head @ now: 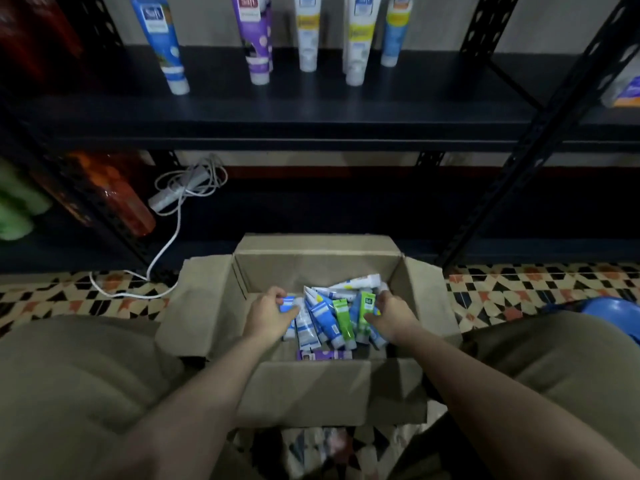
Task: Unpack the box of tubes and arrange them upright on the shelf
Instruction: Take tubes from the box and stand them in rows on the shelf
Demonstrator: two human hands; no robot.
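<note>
Dim room, patterned tile floor [519, 289], dark metal shelf [311, 109] straight ahead. Five tubes already stand cap-down on it: blue [162, 46], purple [254, 39], three pale ones to the right. Power strip and white cable [180, 195] on the level below.

Open cardboard box [311, 261] on the floor between the knees, flaps splayed. Loose pile of tubes [332, 317] inside, lying every way, caps mostly toward the person.

Left hand [268, 315] curled around a blue-and-white tube [287, 303] at the pile's left edge; thumb and fingers appear closed on its upper body. Right hand [391, 311] curled at the pile's right edge, fingers on a green tube [365, 306]; whether it fully grips that one or its neighbour, cannot tell.

Handling, judged: small plastic squeeze tubes, light, soft-walled, glossy and likely slippery. Best hold is mid-body, across the flat width, light pinch; squeezing hard would dent them. Crimped end is thin and poor to grip. Cap is the stiff, flat part and the base to stand on, so keep it clear below the fingers. Tall on a narrow base: probably tip easily against neighbours.
</note>
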